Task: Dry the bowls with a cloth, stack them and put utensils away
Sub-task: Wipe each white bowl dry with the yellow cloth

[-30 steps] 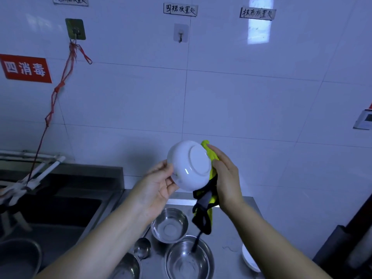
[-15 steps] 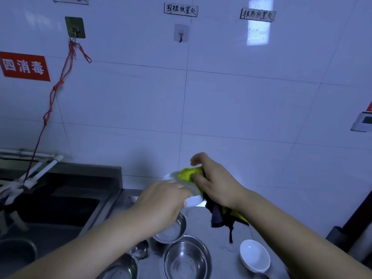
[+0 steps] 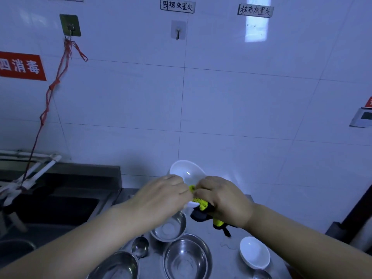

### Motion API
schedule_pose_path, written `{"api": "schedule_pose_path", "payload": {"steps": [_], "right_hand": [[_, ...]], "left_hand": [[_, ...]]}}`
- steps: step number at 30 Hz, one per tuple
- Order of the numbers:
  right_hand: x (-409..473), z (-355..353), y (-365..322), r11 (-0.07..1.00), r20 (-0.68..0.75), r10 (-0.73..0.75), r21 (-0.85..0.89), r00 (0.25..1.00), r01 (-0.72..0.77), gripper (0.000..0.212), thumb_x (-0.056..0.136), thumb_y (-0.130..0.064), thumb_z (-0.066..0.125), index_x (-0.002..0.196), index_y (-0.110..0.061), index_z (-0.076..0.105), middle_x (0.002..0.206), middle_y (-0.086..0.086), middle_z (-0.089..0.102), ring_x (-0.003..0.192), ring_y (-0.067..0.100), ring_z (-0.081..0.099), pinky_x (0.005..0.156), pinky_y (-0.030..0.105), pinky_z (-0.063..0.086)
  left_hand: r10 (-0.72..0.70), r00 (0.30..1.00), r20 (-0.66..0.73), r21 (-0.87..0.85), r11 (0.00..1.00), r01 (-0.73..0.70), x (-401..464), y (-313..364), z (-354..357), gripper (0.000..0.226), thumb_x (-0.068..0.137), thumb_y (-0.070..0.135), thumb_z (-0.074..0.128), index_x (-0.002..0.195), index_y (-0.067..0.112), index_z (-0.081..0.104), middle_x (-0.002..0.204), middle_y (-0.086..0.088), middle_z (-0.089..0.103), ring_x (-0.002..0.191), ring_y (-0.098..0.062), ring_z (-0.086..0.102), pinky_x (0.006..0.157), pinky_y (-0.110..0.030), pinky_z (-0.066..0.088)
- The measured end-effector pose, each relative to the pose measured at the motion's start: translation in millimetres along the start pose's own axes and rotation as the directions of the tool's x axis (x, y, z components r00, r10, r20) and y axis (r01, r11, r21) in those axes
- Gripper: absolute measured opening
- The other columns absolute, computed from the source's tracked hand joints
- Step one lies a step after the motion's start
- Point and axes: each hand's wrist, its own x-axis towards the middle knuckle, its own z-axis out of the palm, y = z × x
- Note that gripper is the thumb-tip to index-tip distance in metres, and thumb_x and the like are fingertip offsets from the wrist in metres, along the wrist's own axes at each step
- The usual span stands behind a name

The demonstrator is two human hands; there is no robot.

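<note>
I hold a white bowl [image 3: 188,174] above the steel counter [image 3: 231,242], its open side tilted toward me. My left hand [image 3: 161,196] grips its near rim. My right hand [image 3: 223,200] is closed on a yellow and black cloth [image 3: 201,207] pressed against the bowl's lower rim. Below them stand three steel bowls: a small one [image 3: 171,226], a larger one [image 3: 187,256] and one at the bottom edge [image 3: 116,266]. A steel ladle [image 3: 140,246] lies between them. Another white bowl [image 3: 254,255] sits on the counter at the right.
A dark sink [image 3: 56,204] with a steel basin [image 3: 14,248] in it lies to the left. White pipes [image 3: 38,170] and a red string [image 3: 50,93] hang over it. The tiled wall carries two hooks [image 3: 178,31]. A round steel object [image 3: 261,274] shows at the bottom edge.
The bowl went from bottom-toward-me to open side toward me and came lower. My right hand with the cloth moved from the bowl's side to its near rim. The view tilted down.
</note>
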Motion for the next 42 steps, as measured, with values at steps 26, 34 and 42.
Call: {"api": "schedule_pose_path", "payload": {"steps": [26,34,42], "right_hand": [[-31,2,13,0.993,-0.075,0.007,-0.118,0.997,-0.016,0.011,0.068,-0.007,0.060,0.077,-0.013,0.062,0.083,0.003,0.060,0.071,0.025,0.052,0.064,0.030,0.045],[-31,24,-9,0.963,-0.169,0.257,0.131,0.952,-0.236,0.016,0.067,-0.018,0.062,0.080,-0.023,0.055,0.081,-0.001,0.057,0.069,0.019,0.052,0.058,0.025,0.038],[-58,16,20,0.988,-0.077,0.118,-0.088,0.990,-0.124,0.024,0.051,-0.001,0.063,0.072,-0.013,0.060,0.078,0.002,0.057,0.066,0.024,0.050,0.058,0.025,0.039]], "left_hand": [[0.113,0.990,-0.084,0.088,0.991,-0.105,6,-12,28,0.020,0.080,0.007,0.065,0.066,0.017,0.054,0.067,0.001,0.050,0.069,-0.021,0.050,0.098,-0.033,0.045],[0.111,0.988,-0.105,0.039,0.993,-0.108,21,4,39,0.018,0.078,0.026,0.070,0.067,0.018,0.059,0.066,0.003,0.054,0.069,-0.018,0.053,0.095,-0.035,0.044],[0.150,0.988,-0.041,0.066,0.987,-0.148,24,-6,62,0.023,0.072,-0.003,0.064,0.064,0.017,0.055,0.065,0.002,0.049,0.067,-0.020,0.052,0.104,-0.027,0.036]]}}
